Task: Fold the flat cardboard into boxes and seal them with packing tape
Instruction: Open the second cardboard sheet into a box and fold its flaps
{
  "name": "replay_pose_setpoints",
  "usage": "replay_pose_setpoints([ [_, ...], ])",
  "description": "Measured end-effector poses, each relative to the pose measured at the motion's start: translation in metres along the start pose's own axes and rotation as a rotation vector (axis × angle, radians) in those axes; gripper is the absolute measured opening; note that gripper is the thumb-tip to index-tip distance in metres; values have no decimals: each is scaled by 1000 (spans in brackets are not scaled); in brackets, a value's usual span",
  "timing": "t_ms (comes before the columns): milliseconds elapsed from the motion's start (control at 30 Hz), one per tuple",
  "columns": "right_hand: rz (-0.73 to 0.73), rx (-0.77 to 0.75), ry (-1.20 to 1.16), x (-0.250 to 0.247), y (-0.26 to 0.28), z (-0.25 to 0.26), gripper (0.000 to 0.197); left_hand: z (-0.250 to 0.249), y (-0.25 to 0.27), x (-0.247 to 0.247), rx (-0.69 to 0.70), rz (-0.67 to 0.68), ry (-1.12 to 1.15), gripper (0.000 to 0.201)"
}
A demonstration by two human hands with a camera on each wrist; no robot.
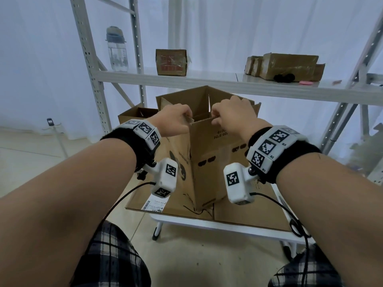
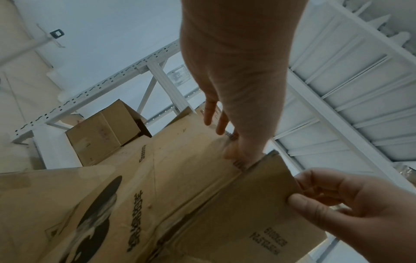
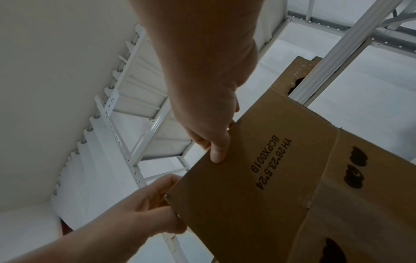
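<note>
Head cam: both hands, left hand (image 1: 176,119) & right hand (image 1: 232,112), pinch box (image 1: 209,162) top flap.

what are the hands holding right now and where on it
Both hands pinch the top edge of one upright flap of the cardboard box: left hand at the flap's left corner, right hand at its right corner.

Brown printed box (image 1: 209,162), standing upright on flat cardboard (image 1: 252,212), top flaps raised, near flap pinched at both corners.
</note>
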State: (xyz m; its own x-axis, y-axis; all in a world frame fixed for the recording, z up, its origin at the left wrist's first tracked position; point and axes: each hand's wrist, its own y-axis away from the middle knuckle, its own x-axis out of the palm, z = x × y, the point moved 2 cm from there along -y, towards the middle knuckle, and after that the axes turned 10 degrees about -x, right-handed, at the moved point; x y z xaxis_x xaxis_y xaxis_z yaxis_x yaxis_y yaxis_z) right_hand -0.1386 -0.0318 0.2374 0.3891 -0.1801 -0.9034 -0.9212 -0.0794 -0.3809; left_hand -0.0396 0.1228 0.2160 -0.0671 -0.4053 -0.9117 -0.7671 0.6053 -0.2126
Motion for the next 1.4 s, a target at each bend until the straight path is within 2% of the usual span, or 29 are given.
replay_pose_setpoints([
  [133, 13, 23, 18, 2, -4, 3, 21, 5, 2, -1, -42, 92, -117, 48],
  [200, 2, 39, 10, 4, -5, 3, 26, 7, 0, -2, -50, 78, -110, 44],
  [333, -25, 42, -58, 7, -10, 2, 36, 15, -2, -1, -67, -23, -62, 51],
  [500, -8, 78, -104, 11, -9, -17, 40, 22, -5, 1, -93, -93, -69, 45],
  [600, 18, 145, -57, 16, -1, -34, 43, 31, -9, 1, -139, -165, -26, 48],
  [767, -61, 261, 57, 25, 9, -48, 63, 37, -13, 14, -192, -292, -27, 46],
  [867, -74, 338, 20, 33, 13, -56, 69, 37, -13, 20, -271, -369, -41, 52],
  [967, -110, 363, -105, 41, 16, -60, 66, 31, -12, 27, -325, -425, -249, 61],
  [1067, -116, 341, -105, 50, 20, -59, 68, 19, -9, 35, -217, -462, -555, 68],
  [1133, -92, 302, -28, 58, 23, -57, 61, 8, -10, 41, -78, -435, -753, 58],
  [1200, -66, 287, 47, 65, 25, -55, 58, -1, -10, 48, 6, -387, -849, 47],
  [1300, -42, 293, 145, 72, 29, -52, 55, -8, -5, 62, 39, -325, -963, 37],
  [1400, 5, 291, 242, 74, 31, -51, 50, -5, 0, 71, 22, -260, -1025, 37],
])
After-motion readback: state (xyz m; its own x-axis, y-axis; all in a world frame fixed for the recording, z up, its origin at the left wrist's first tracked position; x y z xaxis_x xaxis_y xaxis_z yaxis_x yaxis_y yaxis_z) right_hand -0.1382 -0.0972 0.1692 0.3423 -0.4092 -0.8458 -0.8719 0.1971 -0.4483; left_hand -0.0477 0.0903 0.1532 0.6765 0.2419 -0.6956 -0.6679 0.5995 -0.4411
